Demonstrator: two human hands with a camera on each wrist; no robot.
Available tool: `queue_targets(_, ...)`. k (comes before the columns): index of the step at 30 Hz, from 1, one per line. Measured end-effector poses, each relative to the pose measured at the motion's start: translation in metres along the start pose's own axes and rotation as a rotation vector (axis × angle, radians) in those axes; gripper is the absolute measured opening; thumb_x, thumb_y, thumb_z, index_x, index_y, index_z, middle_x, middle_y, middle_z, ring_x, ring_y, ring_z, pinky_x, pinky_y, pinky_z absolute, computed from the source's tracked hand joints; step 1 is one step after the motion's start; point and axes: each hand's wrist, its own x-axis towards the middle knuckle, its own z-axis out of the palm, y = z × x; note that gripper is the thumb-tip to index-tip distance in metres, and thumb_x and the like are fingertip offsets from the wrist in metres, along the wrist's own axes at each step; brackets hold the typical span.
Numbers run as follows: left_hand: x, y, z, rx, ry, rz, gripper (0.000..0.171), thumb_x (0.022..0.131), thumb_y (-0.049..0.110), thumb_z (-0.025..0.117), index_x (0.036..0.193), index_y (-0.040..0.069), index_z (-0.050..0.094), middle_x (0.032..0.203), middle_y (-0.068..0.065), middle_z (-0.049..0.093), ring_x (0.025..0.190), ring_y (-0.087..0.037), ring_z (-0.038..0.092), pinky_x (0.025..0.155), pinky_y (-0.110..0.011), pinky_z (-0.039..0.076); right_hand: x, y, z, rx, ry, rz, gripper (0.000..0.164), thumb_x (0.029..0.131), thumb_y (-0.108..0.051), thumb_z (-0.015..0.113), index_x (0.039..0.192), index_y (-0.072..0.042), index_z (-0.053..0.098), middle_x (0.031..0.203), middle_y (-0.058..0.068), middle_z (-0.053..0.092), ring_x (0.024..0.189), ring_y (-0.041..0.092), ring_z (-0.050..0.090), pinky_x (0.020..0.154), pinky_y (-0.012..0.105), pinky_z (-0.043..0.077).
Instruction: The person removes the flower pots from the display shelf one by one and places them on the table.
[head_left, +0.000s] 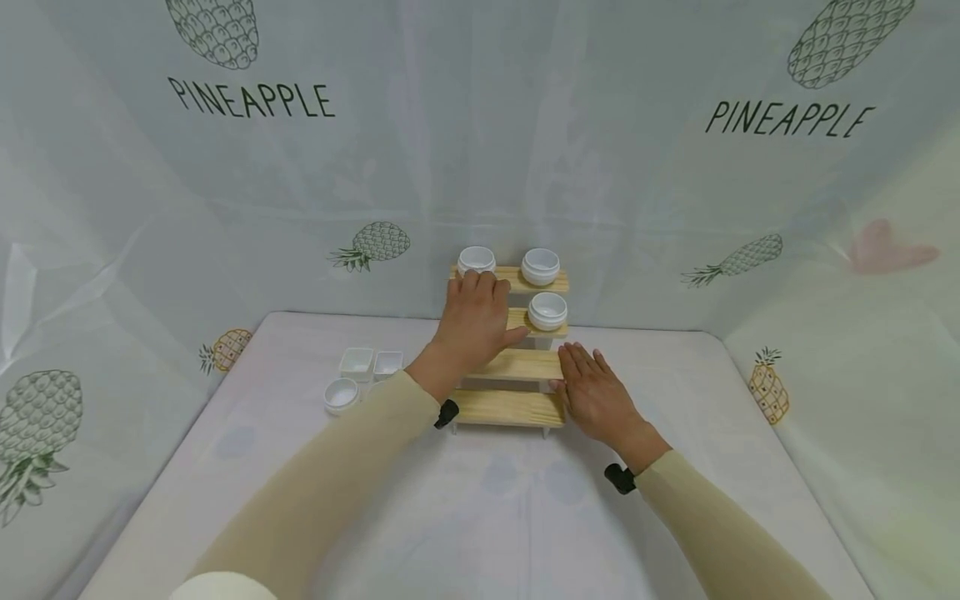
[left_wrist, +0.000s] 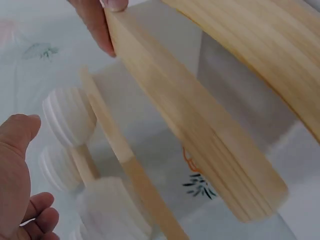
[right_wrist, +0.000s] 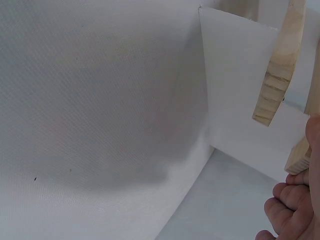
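Note:
A stepped display shelf with wooden boards (head_left: 510,408) stands on the table. White bowls sit on its upper boards: a left bowl (head_left: 476,257) and a right bowl (head_left: 542,265) on the top, another bowl (head_left: 548,309) at the right of the second. My left hand (head_left: 474,323) is over the left side of that second board, hiding part of it; in the left wrist view, its thumb and fingers lie apart, beside a white bowl (left_wrist: 70,117). My right hand (head_left: 597,400) rests along the shelf's right end, fingers mostly straight, thumb by the third board's front corner.
Left of the shelf are two square white dishes (head_left: 357,362) and a round white bowl (head_left: 342,394), partly covered by my left sleeve. A pineapple-print sheet (head_left: 480,150) hangs behind the table. White cloth (head_left: 487,517) covers the tabletop.

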Motion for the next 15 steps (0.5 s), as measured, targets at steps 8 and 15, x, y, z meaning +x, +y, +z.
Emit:
queue_targets(8, 0.022, 0.026, 0.012, 0.075, 0.008, 0.044, 0.076, 0.092, 0.072, 0.066, 0.126, 0.004, 0.062, 0.119, -0.010, 0.064, 0.110, -0.030, 0.056, 0.093, -0.045, 0.046, 0.000, 0.001, 0.001, 0.000, -0.007, 0.004, 0.065, 0.113, -0.035, 0.047, 0.159, 0.009, 0.033, 0.165, 0.029, 0.037, 0.156, 0.043, 0.033, 0.127, 0.059, 0.024)
queue_targets(15, 0.030, 0.035, 0.023, 0.098, -0.003, 0.018, 0.077, 0.093, 0.076, 0.059, 0.122, 0.005, 0.065, 0.119, -0.008, 0.063, 0.108, -0.029, 0.056, 0.094, -0.044, 0.044, -0.001, 0.000, -0.002, -0.009, -0.023, 0.016, 0.066, 0.114, -0.037, 0.045, 0.160, 0.008, 0.032, 0.165, 0.028, 0.037, 0.156, 0.042, 0.033, 0.127, 0.058, 0.024)
